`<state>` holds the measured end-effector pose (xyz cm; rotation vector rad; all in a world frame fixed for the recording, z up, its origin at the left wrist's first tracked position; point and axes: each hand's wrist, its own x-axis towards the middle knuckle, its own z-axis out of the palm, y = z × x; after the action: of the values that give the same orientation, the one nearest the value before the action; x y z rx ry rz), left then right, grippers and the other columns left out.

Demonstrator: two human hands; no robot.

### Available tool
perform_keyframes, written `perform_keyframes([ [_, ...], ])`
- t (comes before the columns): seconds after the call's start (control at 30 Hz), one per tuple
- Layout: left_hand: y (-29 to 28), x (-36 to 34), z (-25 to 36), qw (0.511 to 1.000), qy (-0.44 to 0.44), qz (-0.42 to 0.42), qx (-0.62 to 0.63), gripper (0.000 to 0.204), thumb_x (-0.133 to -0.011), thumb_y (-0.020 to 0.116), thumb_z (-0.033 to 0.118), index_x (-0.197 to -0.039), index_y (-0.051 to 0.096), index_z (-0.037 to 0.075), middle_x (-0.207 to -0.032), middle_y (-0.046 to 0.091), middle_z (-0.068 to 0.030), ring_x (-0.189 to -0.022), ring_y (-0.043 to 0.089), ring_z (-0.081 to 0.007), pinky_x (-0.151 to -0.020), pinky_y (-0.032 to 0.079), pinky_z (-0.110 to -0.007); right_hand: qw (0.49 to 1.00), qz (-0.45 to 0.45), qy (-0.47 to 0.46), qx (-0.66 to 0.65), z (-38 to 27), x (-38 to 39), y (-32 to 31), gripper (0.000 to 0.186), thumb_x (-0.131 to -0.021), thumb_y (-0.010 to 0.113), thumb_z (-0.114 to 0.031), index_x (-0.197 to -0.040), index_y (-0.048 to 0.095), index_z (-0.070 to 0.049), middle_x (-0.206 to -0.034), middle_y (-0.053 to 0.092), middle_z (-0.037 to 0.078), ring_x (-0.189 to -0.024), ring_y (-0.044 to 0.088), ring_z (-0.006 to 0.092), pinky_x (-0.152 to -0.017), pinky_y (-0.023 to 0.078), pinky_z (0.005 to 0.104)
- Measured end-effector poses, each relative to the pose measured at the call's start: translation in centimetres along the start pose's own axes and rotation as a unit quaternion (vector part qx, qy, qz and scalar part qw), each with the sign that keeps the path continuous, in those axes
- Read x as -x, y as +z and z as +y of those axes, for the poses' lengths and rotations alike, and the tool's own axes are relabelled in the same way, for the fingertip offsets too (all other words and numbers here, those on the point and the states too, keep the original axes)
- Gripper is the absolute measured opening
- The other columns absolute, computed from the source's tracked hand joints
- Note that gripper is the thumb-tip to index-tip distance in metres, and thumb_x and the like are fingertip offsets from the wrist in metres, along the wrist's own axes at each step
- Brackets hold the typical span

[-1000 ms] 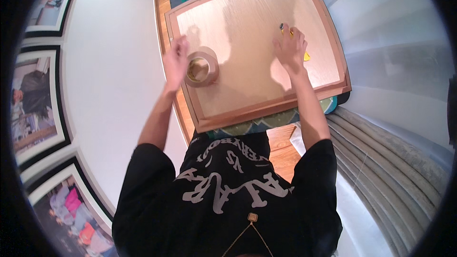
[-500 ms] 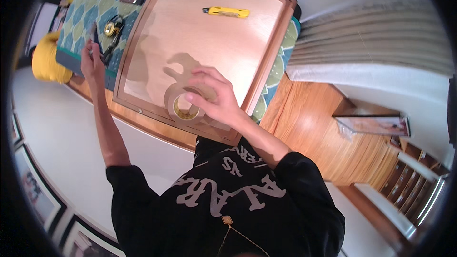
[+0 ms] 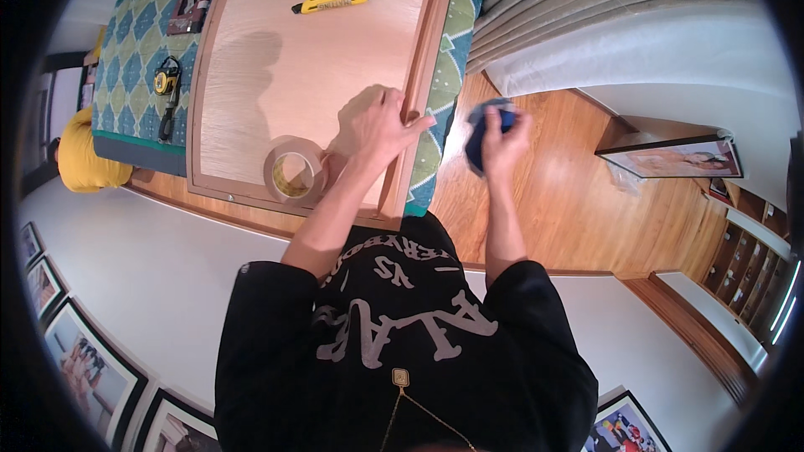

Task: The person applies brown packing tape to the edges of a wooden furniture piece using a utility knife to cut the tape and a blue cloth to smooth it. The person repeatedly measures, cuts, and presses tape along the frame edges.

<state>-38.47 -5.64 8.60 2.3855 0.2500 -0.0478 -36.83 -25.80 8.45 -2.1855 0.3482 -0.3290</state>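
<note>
Blue, blurred bundle (image 3: 476, 146) sits between the fingers (image 3: 492, 127) of the right hand (image 3: 504, 149).

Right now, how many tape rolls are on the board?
1: the tape roll lies on the board toward its near edge, left of your left hand. No other shows.

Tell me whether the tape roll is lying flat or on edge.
Lying flat: the tape roll rests on the framed board with its opening facing up.
</note>
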Motion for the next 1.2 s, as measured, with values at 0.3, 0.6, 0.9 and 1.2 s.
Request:
perform_keyframes([
  [0.3, 0.0, 1.5, -2.9, 0.998, -0.029, -0.036, 0.043, 0.032, -0.079, 0.074, 0.038, -0.075, 0.066, 0.008, -0.064, 0.065, -0.0103, -0.062, 0.066, -0.0297, -0.058, 0.051, -0.041, 0.983, -0.097, -0.158, -0.009, 4.0, 7.2, 4.8, 0.028, -0.087, 0.068, -0.008, -0.114, 0.066, -0.002, -0.114, 0.060, 0.025, -0.103, 0.062, 0.0374, -0.088, 0.051, 0.0392],
  [0.6, -1.0, 13.2, -3.3, 0.973, -0.093, -0.208, -0.041, 0.034, -0.085, 0.066, 0.037, -0.072, 0.067, 0.006, -0.065, 0.065, -0.0154, -0.066, 0.065, -0.0369, -0.065, 0.052, -0.046, 0.977, -0.119, -0.172, -0.042, 1.3, 5.6, 3.8, 0.036, -0.082, 0.076, -0.015, -0.111, 0.060, -0.001, -0.100, 0.066, 0.020, -0.096, 0.064, 0.0356, -0.085, 0.052, 0.0392],
  [0.9, -1.3, 6.2, -3.0, 0.986, -0.042, 0.020, 0.162, 0.032, -0.092, 0.067, 0.027, -0.075, 0.062, 0.001, -0.055, 0.048, -0.0057, -0.052, 0.045, -0.0079, -0.049, 0.037, -0.028, 0.931, -0.225, -0.287, -0.030, 0.0, 7.9, 2.9, 0.019, -0.077, 0.072, 0.001, -0.095, 0.071, -0.004, -0.095, 0.064, 0.010, -0.087, 0.062, 0.0294, -0.076, 0.052, 0.0384],
  [1.2, 2.6, 1.3, -4.8, 0.973, 0.072, 0.205, 0.083, 0.018, -0.094, 0.059, 0.029, -0.089, 0.066, 0.014, -0.078, 0.062, -0.0059, -0.066, 0.062, -0.0282, -0.058, 0.049, -0.041, 0.949, -0.220, -0.223, 0.029, -1.3, 8.7, 3.5, 0.018, -0.076, 0.072, -0.005, -0.094, 0.071, -0.004, -0.095, 0.062, 0.011, -0.086, 0.061, 0.0308, -0.076, 0.051, 0.0406],
])
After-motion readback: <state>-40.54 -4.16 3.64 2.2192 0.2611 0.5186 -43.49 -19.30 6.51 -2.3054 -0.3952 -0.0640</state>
